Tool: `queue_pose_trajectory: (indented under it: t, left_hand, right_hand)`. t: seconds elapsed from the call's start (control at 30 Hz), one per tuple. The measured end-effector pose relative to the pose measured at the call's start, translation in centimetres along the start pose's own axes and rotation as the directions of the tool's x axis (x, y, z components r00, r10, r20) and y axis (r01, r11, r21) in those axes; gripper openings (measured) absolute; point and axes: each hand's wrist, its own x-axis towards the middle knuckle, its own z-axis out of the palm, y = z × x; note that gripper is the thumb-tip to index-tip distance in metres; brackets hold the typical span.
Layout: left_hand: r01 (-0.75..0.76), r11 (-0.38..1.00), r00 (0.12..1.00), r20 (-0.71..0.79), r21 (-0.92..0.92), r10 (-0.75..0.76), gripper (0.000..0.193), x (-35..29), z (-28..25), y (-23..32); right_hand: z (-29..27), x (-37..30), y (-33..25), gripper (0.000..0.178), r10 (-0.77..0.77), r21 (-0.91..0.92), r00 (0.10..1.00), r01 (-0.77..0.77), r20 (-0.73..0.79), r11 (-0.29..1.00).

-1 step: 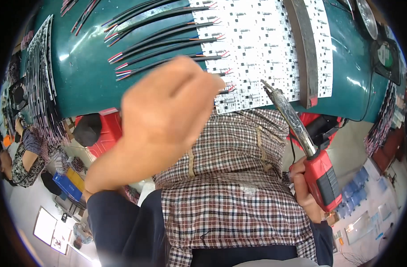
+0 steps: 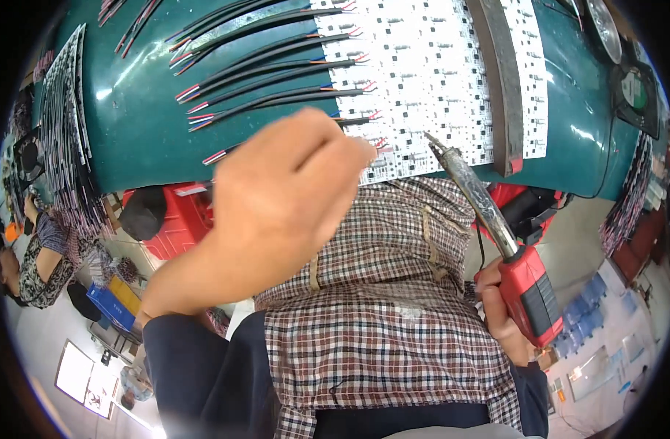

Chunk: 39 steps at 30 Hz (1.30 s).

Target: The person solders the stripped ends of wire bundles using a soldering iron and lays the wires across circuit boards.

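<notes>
My left hand [image 2: 287,186] is closed in a pinch at the near edge of a white circuit board panel [image 2: 444,88]. Its fingertips are on a black cable [image 2: 216,156], whose red wire ends show just past them; the hand hides the cable's middle. Several more black cables [image 2: 276,67] lie side by side beyond it, their stripped tips resting on the panel. My right hand [image 2: 498,314] grips the red and black handle of a soldering iron [image 2: 485,201]. The iron's tip is over the panel, to the right of my left fingertips.
A dark metal bar [image 2: 499,88] lies across the panel's right part. Bundled cables [image 2: 68,146] hang over the green table's [image 2: 141,102] left edge. A black fan-like device [image 2: 635,95] stands at the right. Another person [image 2: 38,256] sits at the far left.
My left hand has shifted slightly right and nearer to me, and its fingertips now cover the cable near the wire ends. The cable's other end shows at left. The iron's tip moved slightly left.
</notes>
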Motion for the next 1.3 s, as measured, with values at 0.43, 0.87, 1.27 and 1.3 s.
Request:
queue_pose_trajectory:
  t: [0.43, 0.87, 1.27, 1.3]
  left_hand:
    - [0.049, 0.999, 0.989, -0.141, 0.02, -0.045, 0.017, -2.6, 5.0, -0.1]
    - [-0.007, 0.993, 0.986, -0.167, 0.118, 0.026, 0.021, -2.4, 5.4, -0.3]
    - [0.016, 0.996, 0.995, -0.099, 0.085, -0.007, 0.018, -1.9, 4.2, 0.0]
    - [0.043, 0.999, 0.997, -0.063, 0.021, -0.042, 0.017, -1.7, 3.9, 0.2]
  right_hand:
    - [2.2, -0.7, 0.7, 0.019, 0.119, 0.299, 0.993, -0.117, 0.009, 0.947]
    - [2.2, -0.2, 0.6, 0.017, 0.144, 0.331, 0.988, -0.154, 0.054, 0.931]
    - [2.1, -0.5, 1.4, 0.02, 0.02, 0.299, 1.0, -0.016, -0.011, 0.954]
    - [2.1, -0.5, 1.6, 0.019, -0.046, 0.279, 0.998, 0.054, -0.034, 0.959]
